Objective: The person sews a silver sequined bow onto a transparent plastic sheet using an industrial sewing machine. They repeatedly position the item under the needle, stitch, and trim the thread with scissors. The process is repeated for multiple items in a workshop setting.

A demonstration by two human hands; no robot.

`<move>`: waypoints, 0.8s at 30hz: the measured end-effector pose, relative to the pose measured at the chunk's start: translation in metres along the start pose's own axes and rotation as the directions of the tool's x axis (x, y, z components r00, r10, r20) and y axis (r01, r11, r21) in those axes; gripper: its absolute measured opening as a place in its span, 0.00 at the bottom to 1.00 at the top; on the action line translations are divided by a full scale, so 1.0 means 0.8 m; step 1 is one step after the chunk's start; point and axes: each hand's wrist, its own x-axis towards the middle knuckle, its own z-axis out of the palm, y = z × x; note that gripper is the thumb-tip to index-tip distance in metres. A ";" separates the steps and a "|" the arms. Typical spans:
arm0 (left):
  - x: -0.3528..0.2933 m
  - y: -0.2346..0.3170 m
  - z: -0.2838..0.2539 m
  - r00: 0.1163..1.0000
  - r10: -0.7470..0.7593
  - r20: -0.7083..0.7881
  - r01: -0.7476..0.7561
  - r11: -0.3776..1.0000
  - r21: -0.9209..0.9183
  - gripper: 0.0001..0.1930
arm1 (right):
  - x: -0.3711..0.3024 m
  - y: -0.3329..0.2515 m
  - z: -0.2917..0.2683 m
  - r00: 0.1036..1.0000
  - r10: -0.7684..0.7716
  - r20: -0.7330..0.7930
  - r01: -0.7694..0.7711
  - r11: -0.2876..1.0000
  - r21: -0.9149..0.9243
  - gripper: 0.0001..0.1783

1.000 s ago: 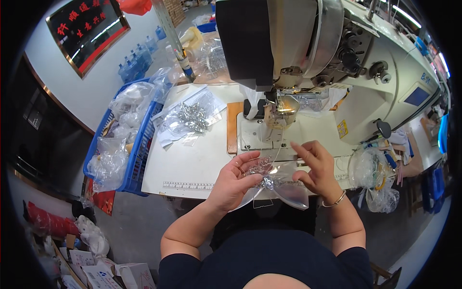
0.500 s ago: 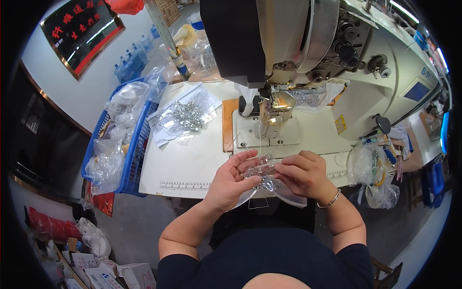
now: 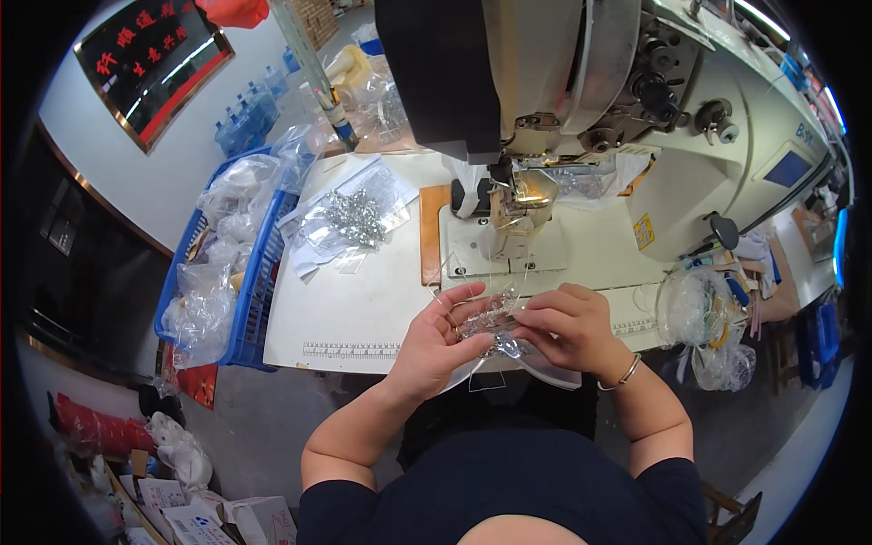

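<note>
In front of the industrial sewing machine (image 3: 718, 177), near the table's front edge, my two hands hold a clear strip with glittering silver stones (image 3: 486, 318). My left hand (image 3: 431, 350) grips it from the left, with the thumb lying over its lower edge. At its right end, the fingers of my right hand (image 3: 577, 331) are pinched together on it. Shiny silver pieces (image 3: 507, 345) show just below, between the hands; I cannot tell whether they belong to the strip. Thin pale threads run between the hands and the needle area (image 3: 518, 222).
Left of the machine, a heap of silver sparkling pieces (image 3: 356, 220) lies on white sheets on the worktable (image 3: 304, 313). A blue basket (image 3: 254, 309) full of plastic bags stands beside the table. Bundled clear plastic (image 3: 695, 313) sits at the right edge. Cardboard boxes (image 3: 195, 522) are at lower left.
My right fingers have shifted slightly left along the strip. The left hand stays in almost the same place.
</note>
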 end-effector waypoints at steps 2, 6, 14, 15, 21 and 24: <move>0.000 -0.004 -0.001 1.000 0.001 0.018 -0.001 1.000 0.009 0.29 | -0.001 0.000 0.001 0.999 -0.030 0.030 0.030 0.999 -0.018 0.11; 0.008 -0.002 -0.009 0.995 -0.083 -0.049 0.071 0.973 -0.221 0.24 | -0.011 0.006 0.001 0.913 0.407 0.035 -0.391 0.846 0.362 0.17; 0.016 -0.011 -0.011 0.982 -0.146 -0.122 0.101 0.942 -0.319 0.18 | -0.006 0.004 -0.002 0.964 0.148 0.220 -0.228 0.886 0.404 0.20; 0.016 -0.010 -0.009 0.983 -0.132 -0.126 0.089 0.950 -0.300 0.18 | -0.007 0.004 -0.001 0.965 0.162 0.205 -0.235 0.885 0.403 0.19; 0.006 -0.016 0.003 0.999 0.045 -0.003 -0.045 0.991 -0.123 0.20 | 0.005 -0.004 0.013 0.921 0.365 0.134 -0.388 0.838 0.383 0.09; 0.007 -0.018 -0.003 0.990 0.130 0.060 -0.139 0.975 0.176 0.21 | 0.007 -0.005 0.021 0.914 0.398 0.077 -0.396 0.839 0.374 0.09</move>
